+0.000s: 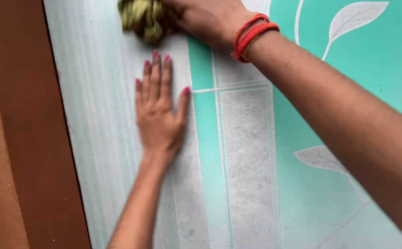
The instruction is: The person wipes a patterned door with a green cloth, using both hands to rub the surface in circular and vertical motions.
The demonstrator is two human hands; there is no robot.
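right hand (205, 20) seemingly grips rag (145, 18); left hand (159, 110) flat on panel (247, 152).

Cloth (146, 19) on panel (247, 152), above left hand (159, 115)

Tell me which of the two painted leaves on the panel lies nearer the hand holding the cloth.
The upper leaf, by the top right corner. It lies beside the right hand gripping the olive cloth; the lower leaf sits far below, under the forearm.

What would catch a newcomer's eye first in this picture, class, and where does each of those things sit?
First, the left hand, pressed flat with fingers spread on the pale turquoise panel at centre. Next, the right hand at the top edge, gripping a crumpled olive-green cloth against the panel, red thread bands on its wrist. White leaf patterns mark the panel's right side.
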